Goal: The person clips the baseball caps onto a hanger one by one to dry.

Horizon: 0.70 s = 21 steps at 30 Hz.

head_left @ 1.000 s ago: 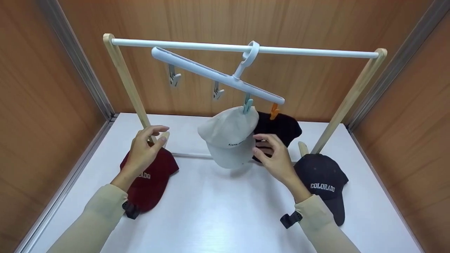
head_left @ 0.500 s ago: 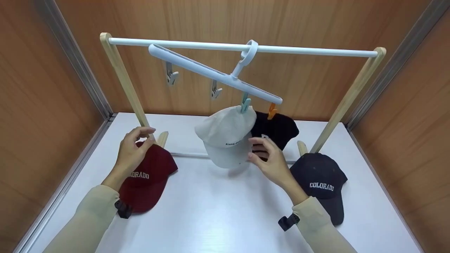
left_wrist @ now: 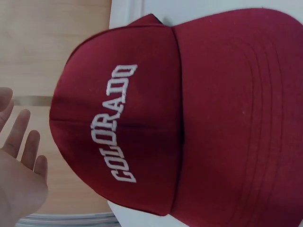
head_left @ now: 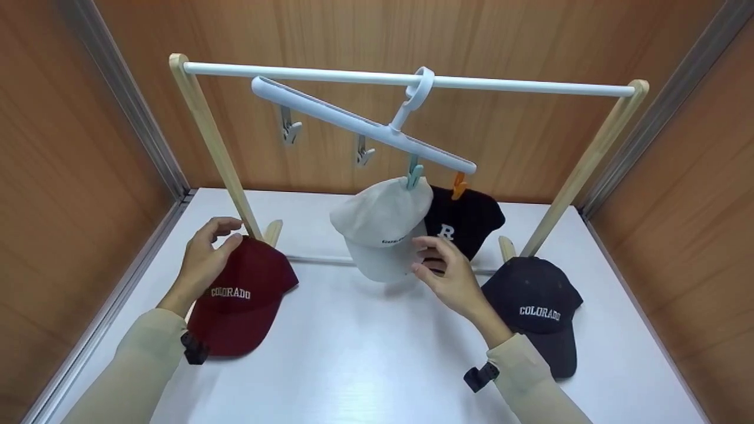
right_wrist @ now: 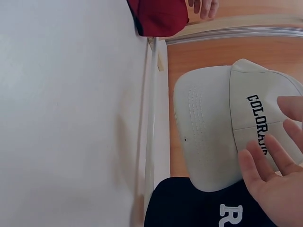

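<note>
- White cap is hanging just left of the right grip, lettered front facing out. The fingertips overlap it from the head view, but can't tell if they touch.
- Right grip is loose, fingers slightly bent, nothing in it.
- Black cap with the white R hangs right behind that grip, partly hidden by it.
- Red COLORADO cap sits on the tabletop, just right of the left grip and a bit closer to the person. That grip's also relaxed and holding nothing.
- Navy COLORADO cap is right of the right grip, beside the forearm.
- Teal clip (on the white cap) and orange clip (on the black one) are above the right grip.
- Pale hanger is higher than both grips, tilted, low end on the right grip's side. Two grey clips dangle between the grips left-to-right, also higher up.
- White bar carrying the hanger runs above everything.
</note>
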Each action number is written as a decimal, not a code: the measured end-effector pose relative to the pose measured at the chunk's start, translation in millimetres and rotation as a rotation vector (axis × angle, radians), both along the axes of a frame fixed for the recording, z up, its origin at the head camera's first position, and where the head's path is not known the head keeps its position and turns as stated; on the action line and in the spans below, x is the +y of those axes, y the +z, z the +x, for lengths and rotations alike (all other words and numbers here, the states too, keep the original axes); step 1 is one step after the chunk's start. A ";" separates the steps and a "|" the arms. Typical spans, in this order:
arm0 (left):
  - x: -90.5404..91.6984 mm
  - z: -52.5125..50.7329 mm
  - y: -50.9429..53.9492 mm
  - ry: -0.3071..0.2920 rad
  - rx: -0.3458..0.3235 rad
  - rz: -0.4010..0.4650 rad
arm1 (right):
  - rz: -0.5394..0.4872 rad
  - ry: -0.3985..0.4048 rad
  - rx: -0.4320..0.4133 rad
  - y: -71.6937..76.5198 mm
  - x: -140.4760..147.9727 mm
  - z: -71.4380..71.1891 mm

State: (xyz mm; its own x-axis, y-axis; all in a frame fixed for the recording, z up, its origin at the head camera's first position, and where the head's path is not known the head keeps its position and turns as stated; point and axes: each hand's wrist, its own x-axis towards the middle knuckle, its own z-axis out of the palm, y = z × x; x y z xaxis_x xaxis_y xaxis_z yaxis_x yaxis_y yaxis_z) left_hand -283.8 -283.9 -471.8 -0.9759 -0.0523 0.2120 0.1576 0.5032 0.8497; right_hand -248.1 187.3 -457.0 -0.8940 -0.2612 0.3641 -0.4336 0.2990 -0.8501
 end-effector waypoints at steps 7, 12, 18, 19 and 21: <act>-9.5 -4.3 -4.2 0.000 -0.037 -0.010 | -0.002 0.010 0.005 -2.3 -3.3 1.7; -14.8 -6.1 -9.4 -0.013 -0.046 -0.048 | -0.005 0.046 0.016 -5.3 -5.0 3.4; -18.7 -8.5 -13.7 -0.061 -0.069 -0.073 | -0.002 0.090 0.019 -12.7 -6.8 5.0; -19.0 -9.0 -14.2 -0.072 -0.076 -0.076 | 0.001 0.093 0.014 -13.3 -7.4 5.6; -19.3 -9.9 -15.1 -0.090 -0.090 -0.078 | 0.013 0.097 0.002 -14.1 -8.4 7.5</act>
